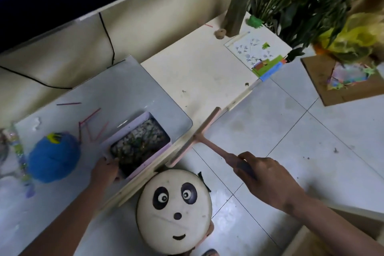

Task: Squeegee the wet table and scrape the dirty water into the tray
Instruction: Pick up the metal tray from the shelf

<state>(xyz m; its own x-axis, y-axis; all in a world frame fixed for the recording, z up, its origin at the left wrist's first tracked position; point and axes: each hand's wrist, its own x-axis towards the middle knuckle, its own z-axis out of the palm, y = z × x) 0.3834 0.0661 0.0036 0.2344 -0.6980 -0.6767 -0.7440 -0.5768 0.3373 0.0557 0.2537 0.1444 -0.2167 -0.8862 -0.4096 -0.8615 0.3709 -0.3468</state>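
Note:
A grey table (pixel 116 89) fills the left of the head view. On its near right corner sits a pale purple tray (pixel 154 157) holding dark, speckled dirty water. My left hand (pixel 106 170) grips the tray's near left corner. My right hand (pixel 264 176) grips the handle of a pink squeegee (pixel 209 145). The squeegee's long blade lies along the table's right edge, just beyond the tray's right wall.
A blue fuzzy ball (pixel 53 158) and several thin pink sticks (pixel 91 124) lie on the table left of the tray. A panda-face stool (pixel 174 210) stands below the table edge. A cream low table (pixel 197 68) with a picture book (pixel 257 52) stands behind, plants and cardboard at the right.

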